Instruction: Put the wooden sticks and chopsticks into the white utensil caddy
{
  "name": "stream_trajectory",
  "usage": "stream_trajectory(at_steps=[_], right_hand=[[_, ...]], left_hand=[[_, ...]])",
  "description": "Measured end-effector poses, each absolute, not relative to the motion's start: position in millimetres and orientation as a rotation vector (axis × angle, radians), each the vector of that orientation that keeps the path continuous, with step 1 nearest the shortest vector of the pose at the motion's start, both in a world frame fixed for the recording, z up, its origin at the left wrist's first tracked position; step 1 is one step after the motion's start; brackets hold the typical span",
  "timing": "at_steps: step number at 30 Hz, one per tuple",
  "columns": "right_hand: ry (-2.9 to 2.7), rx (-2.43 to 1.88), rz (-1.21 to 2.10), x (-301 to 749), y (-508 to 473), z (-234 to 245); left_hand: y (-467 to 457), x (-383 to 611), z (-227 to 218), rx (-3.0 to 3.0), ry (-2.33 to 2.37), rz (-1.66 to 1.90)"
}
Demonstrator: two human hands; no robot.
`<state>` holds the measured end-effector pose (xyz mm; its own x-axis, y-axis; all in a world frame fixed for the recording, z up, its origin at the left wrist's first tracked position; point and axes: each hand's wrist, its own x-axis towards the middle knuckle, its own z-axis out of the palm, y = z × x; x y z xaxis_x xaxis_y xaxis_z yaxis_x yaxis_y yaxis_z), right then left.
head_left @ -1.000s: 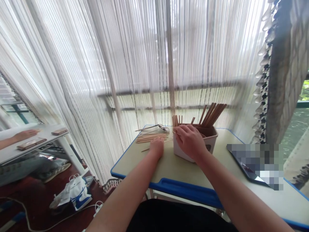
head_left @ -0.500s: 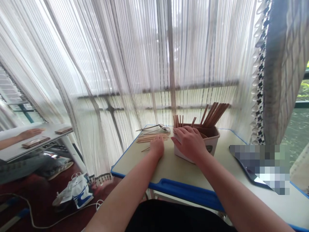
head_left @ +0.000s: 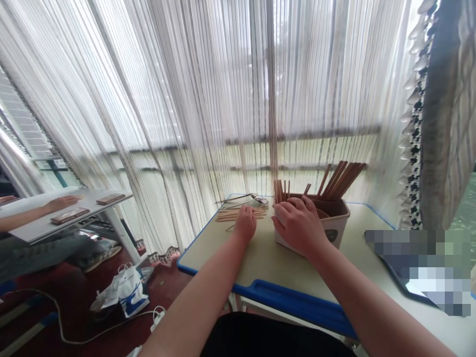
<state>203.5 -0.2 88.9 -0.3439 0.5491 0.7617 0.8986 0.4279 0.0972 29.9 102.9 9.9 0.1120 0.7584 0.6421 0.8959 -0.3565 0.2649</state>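
A pale plastic holder (head_left: 336,224) with a brown insert stands on the table (head_left: 260,258). Long brown chopsticks (head_left: 340,178) lean in its right part and shorter ones (head_left: 281,190) stand at its left. My right hand (head_left: 299,225) lies over the holder's near left rim, with its fingers curled on the edge by the short chopsticks. My left hand (head_left: 245,223) rests on the table at the near ends of a loose pile of light chopsticks (head_left: 238,213); its fingers are hidden behind the back of the hand.
Metal spoons (head_left: 256,199) lie beyond the pile. A dark flat thing, partly blurred out (head_left: 416,263), lies at the table's right. Striped curtains hang close behind. At the left, another person's hand (head_left: 61,202) rests on a second table, with a bag (head_left: 124,295) and cables on the floor.
The view has swung a little, so the table sits further right in the picture. My right hand has shifted slightly on the holder's rim. My left hand stays by the pile.
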Motion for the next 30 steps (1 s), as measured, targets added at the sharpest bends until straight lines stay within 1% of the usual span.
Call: stream_trajectory(at_steps=[5, 7, 11, 15, 23, 27, 30], right_hand=[[-2.002, -1.182, -0.700, 202, 0, 89], [-1.989, -1.162, -0.707, 202, 0, 89], [-1.959, -1.135, -0.705, 203, 1, 89], [-1.894, -1.113, -0.711, 204, 3, 88], [-1.861, -0.956, -0.595, 202, 2, 88], [-1.814, -0.964, -0.568, 203, 3, 88], [-1.701, -0.999, -0.604, 206, 4, 89]], left_hand=[[97, 29, 15, -2.131, -1.736, -1.019], [95, 29, 17, -2.104, -1.728, -1.088], [93, 29, 18, -2.096, -1.549, -1.307], [86, 29, 19, -2.127, -1.414, -1.392], [78, 33, 20, -2.216, -1.131, -1.388], [74, 33, 23, -2.224, -1.114, -1.365], [74, 33, 25, -2.246, -1.173, -1.251]])
